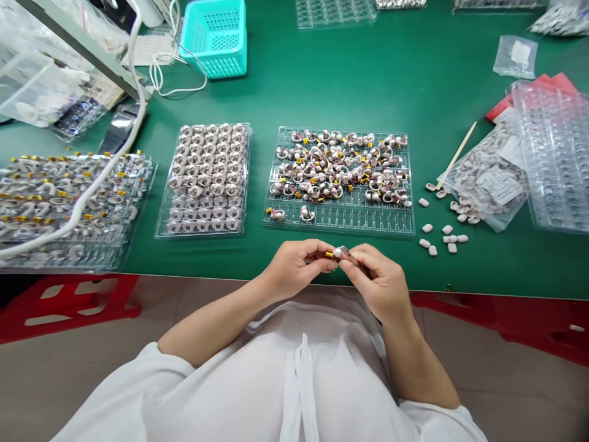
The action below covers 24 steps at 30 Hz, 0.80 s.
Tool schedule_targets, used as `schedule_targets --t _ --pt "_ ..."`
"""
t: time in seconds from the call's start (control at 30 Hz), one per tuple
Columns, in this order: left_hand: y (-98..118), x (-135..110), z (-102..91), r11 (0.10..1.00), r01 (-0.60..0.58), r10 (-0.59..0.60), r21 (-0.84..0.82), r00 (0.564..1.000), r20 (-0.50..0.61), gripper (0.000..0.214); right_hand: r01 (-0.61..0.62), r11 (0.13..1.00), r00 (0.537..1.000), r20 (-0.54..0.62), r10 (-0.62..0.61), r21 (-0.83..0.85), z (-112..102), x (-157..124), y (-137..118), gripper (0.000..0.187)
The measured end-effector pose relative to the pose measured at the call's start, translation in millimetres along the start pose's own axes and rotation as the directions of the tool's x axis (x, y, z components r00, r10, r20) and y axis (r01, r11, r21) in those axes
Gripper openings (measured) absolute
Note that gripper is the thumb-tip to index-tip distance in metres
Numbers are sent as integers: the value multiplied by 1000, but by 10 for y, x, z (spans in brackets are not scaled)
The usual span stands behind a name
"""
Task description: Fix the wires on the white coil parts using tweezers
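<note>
At the table's front edge, my left hand (pixel 299 264) pinches a small white electronic part (pixel 337 252) with a yellow tab between thumb and fingers. My right hand (pixel 380 279) meets it from the other side, closed around a slim dark tool (pixel 353 259) that looks like tweezers. The tool's tip is at the part; whether it grips it, I cannot tell. Just beyond my hands lies a clear tray (pixel 368 216) heaped with similar ring-shaped parts (pixel 322 166) with yellow tabs. Two of these sit apart in its front row.
Left stand a tray of pale pieces in rows (pixel 209 178) and a fuller tray (pixel 55 209), crossed by a white cable (pixel 96 190). Right are loose pale caps (pixel 450 239), a bag of caps (pixel 497 178), a wooden stick (pixel 460 150) and clear trays (pixel 556 159). A turquoise basket (pixel 216 61) is behind.
</note>
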<state>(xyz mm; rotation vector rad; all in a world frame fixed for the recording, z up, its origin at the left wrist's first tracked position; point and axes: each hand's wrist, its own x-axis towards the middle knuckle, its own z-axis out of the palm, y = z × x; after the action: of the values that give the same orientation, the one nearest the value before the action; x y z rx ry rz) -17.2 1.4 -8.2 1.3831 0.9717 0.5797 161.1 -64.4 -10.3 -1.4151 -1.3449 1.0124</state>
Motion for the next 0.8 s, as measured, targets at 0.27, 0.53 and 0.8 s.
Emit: schedule_targets --t 0.27,0.53,0.8 --pt "36 -24 21 929 150 -139 -340 989 57 19 202 976 975 -79 -208 -78 69 -98 120 18" --pt "55 -59 94 883 99 -112 -458 994 0 28 298 931 925 -175 -336 -213 160 -132 128 22" --pt "101 -157 41 862 78 -46 -502 996 75 17 462 780 812 -154 -564 -422 129 -109 149 31"
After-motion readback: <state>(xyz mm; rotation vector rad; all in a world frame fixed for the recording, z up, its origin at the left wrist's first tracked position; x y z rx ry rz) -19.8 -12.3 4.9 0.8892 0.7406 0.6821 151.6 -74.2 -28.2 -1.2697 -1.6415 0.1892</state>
